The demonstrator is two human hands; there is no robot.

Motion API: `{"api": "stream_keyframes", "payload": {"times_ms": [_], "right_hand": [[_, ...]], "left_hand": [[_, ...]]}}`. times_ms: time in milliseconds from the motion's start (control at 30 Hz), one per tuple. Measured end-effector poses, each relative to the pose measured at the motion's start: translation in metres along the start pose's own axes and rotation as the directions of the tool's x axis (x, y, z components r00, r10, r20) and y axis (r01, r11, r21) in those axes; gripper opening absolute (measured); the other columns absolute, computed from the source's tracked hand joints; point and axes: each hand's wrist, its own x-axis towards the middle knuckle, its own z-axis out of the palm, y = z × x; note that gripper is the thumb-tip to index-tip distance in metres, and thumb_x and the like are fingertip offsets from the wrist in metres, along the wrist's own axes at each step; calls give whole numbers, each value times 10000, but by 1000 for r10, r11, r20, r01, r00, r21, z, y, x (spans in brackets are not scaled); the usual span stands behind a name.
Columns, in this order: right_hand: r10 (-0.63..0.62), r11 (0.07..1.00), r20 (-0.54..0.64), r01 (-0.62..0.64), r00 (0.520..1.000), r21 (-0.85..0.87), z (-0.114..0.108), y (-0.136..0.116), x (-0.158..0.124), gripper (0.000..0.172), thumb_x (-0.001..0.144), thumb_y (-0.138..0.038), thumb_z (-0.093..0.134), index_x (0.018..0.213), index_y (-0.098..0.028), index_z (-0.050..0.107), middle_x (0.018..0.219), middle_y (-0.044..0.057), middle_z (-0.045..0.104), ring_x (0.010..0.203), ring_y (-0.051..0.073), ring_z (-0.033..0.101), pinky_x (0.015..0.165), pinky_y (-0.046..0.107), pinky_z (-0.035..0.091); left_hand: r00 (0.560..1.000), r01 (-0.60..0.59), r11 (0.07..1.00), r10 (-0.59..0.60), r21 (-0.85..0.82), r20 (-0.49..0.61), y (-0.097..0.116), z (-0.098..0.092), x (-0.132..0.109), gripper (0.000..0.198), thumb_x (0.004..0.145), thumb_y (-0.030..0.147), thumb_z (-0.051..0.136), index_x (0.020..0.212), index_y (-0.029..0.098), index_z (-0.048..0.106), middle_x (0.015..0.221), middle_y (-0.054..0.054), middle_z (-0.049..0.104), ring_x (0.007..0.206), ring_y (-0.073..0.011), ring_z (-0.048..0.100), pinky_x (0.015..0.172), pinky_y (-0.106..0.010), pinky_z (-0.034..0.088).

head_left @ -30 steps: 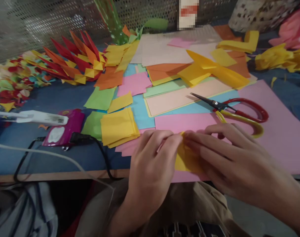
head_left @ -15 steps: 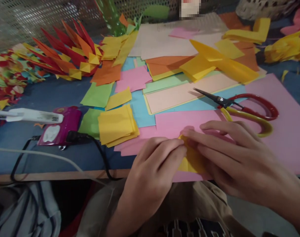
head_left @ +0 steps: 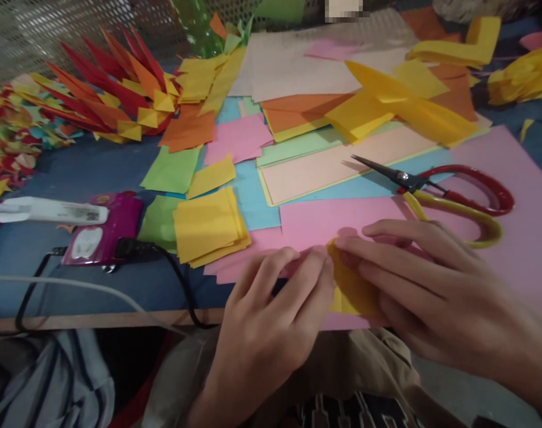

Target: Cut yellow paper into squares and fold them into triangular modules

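A small piece of folded yellow paper [head_left: 352,291] lies at the table's front edge, on top of a pink sheet [head_left: 337,217]. My right hand [head_left: 425,285] presses its fingertips on the upper part of this yellow paper and covers its right side. From the left, my left hand [head_left: 275,309] has its fingertips on the paper's left edge, fingers bent and its index finger a little lifted; its thumb is hidden. Just beyond my right hand rest scissors [head_left: 403,177] with one red and one yellow handle loop, blades slightly apart.
Left of my hands are a stack of yellow squares [head_left: 206,226] and a purple power adapter [head_left: 104,232] with black cables. Pale strips [head_left: 342,166], folded yellow paper [head_left: 387,107] and a red-orange spiked paper piece [head_left: 119,89] lie farther back. A green bottle [head_left: 195,30] stands behind.
My left hand has shifted slightly left and its fingers have spread a little. My right hand stays on the yellow paper. The view has moved slightly.
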Motion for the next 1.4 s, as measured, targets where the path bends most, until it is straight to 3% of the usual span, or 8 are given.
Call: {"api": "stream_keyframes", "payload": {"times_ms": [267, 467, 600, 733, 867, 967, 1100, 1400], "right_hand": [[56, 998, 9, -56, 998, -10, -8, 2, 0, 484, 961, -152, 630, 1442, -140, 680, 1484, 64, 750, 1209, 398, 593, 1007, 610, 505], [81, 996, 29, -79, 996, -49, -9, -1, -4, 522, 960, -169, 613, 1480, -170, 658, 1482, 46, 757, 1159, 401, 611, 943, 593, 470], [128, 991, -5, -128, 992, -41, -8, -7, -8, 567, 994, -242, 572, 1558, -185, 599, 1533, 50, 717, 1136, 356, 609, 952, 540, 466], [156, 985, -21, -157, 988, -65, -9, -9, -12, 534, 990, -247, 580, 1522, -216, 623, 1487, 63, 738, 1132, 365, 617, 967, 568, 475], [48, 995, -28, -50, 998, -88, -11, -6, -17, 440, 997, -204, 650, 1435, -174, 677, 1453, 79, 753, 1191, 347, 639, 1003, 532, 519], [-44, 998, -34, 42, 998, -50, -10, -5, -20, 325, 1008, -156, 641, 1323, -136, 718, 1410, 103, 767, 1256, 321, 645, 1077, 505, 518], [-28, 1000, -51, 28, 998, 6, -5, -6, -27, 345, 1017, -142, 641, 1351, -130, 727, 1438, 100, 763, 1329, 304, 643, 1149, 495, 503], [-95, 995, -52, 95, 994, -12, -1, -4, -37, 399, 1002, -151, 673, 1399, -156, 714, 1527, 108, 713, 1357, 351, 643, 1133, 559, 487]], "left_hand": [[996, -59, 987, 48, 152, 75, 2, -13, -5, 422, 1129, 410, 661, 1463, 167, 745, 1453, -20, 789, 1305, -335, 716, 1071, -520, 470], [988, -134, 983, 143, 128, -62, 9, -14, -14, 362, 1028, 283, 813, 1332, 88, 785, 1161, -54, 881, 1283, -293, 685, 1047, -472, 491], [991, -134, 991, 133, -3, -5, 21, -9, -9, 307, 1056, 262, 759, 1337, 141, 777, 1310, -23, 832, 1266, -284, 666, 1091, -443, 513], [995, -103, 993, 103, -65, -4, 20, -8, -1, 169, 1038, 147, 746, 1201, 135, 790, 1189, -39, 827, 1176, -262, 710, 1092, -400, 545], [995, -83, 978, 91, -191, 30, 8, -10, 3, 113, 1054, 100, 710, 1132, 159, 768, 1162, -19, 810, 1198, -219, 727, 1098, -364, 558], [1000, 15, 954, -8, -298, 25, 3, -8, 7, 53, 1064, 155, 727, 1112, 164, 747, 1155, -23, 792, 1159, -200, 728, 1091, -359, 567], [983, 169, 915, -182, -366, -1, 7, -2, 13, 32, 1071, 155, 710, 1040, 149, 703, 1063, -39, 741, 1078, -184, 695, 1030, -335, 558], [955, 283, 862, -292, -419, 45, 14, 2, 15, 71, 1078, 119, 685, 1026, 167, 687, 1073, -26, 689, 1093, -156, 635, 1042, -310, 514]]}}
